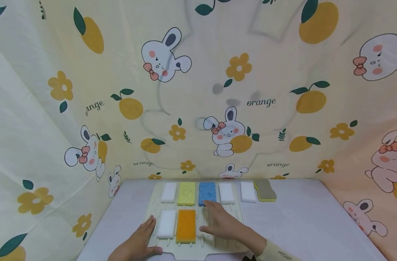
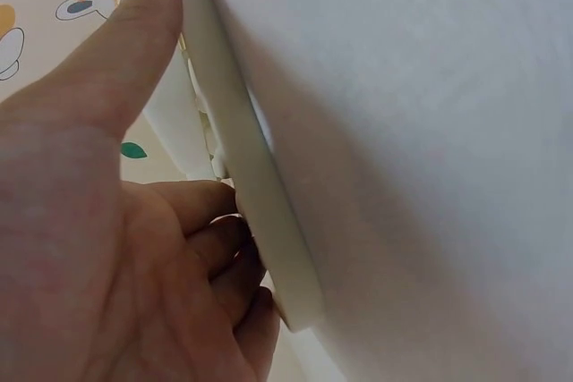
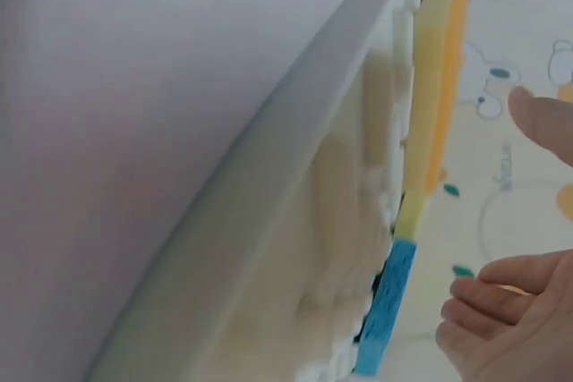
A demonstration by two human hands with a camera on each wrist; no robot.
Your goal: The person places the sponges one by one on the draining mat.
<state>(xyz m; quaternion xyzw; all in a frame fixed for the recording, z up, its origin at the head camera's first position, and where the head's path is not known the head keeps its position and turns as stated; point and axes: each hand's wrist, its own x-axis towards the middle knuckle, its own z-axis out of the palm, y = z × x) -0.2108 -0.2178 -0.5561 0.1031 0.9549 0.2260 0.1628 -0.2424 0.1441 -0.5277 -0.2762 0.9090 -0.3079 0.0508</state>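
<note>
A cream ribbed drying rack lies on the table and carries sponges in two rows. My left hand rests against its left edge, thumb at the near corner, fingers along the side. In the left wrist view the fingertips touch the rim. Over the rack's right half hovers my right hand, fingers spread and holding nothing. Its fingertips overlap the near end of a blue sponge in the head view. An orange sponge and a white sponge lie in the near row.
In the far row are a yellow sponge and white sponges, one at the left, another at the right. Beyond the rack's right edge lie a white sponge and a grey-and-yellow sponge. A patterned curtain encloses the table.
</note>
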